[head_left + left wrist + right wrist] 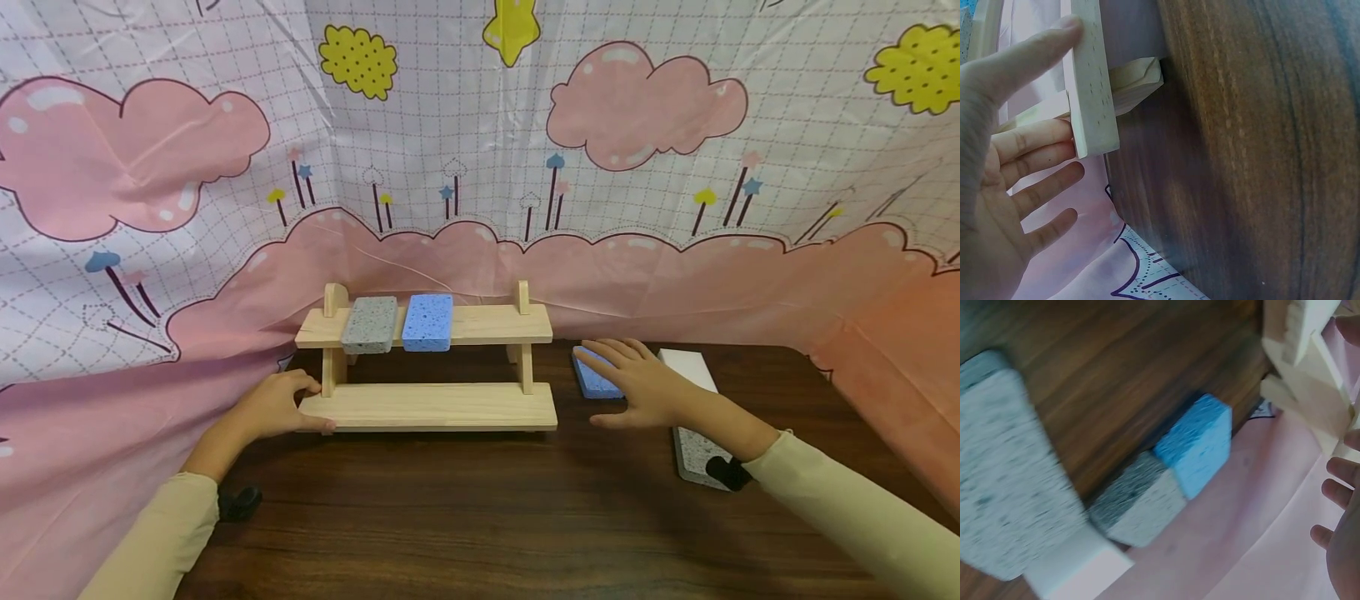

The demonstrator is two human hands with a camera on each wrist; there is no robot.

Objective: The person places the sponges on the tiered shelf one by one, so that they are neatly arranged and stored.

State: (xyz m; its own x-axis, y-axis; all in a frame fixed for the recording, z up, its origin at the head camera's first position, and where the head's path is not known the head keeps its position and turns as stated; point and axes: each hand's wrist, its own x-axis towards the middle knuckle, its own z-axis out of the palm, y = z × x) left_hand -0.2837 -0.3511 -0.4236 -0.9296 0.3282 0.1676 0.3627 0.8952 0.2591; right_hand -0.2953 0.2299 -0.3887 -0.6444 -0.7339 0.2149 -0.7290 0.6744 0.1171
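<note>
My left hand [273,407] holds the left end of a two-tier wooden rack [427,408], thumb on the front edge of the lower board and fingers at its end. On the upper board lie a grey speckled sponge-like block [370,323] and a blue one [427,322], side by side. Over the table my right hand [645,387] is spread above another blue block [596,379], partly covering it in the head view. The right wrist view shows that hand apart from this blue block [1200,447], which sits against a grey block [1141,503].
Right of the rack, a white block [690,367] and a grey speckled block [701,458] lie under my right forearm. Dark wooden table [450,517] extends in front. A patterned cloth [450,108] hangs behind and along both sides.
</note>
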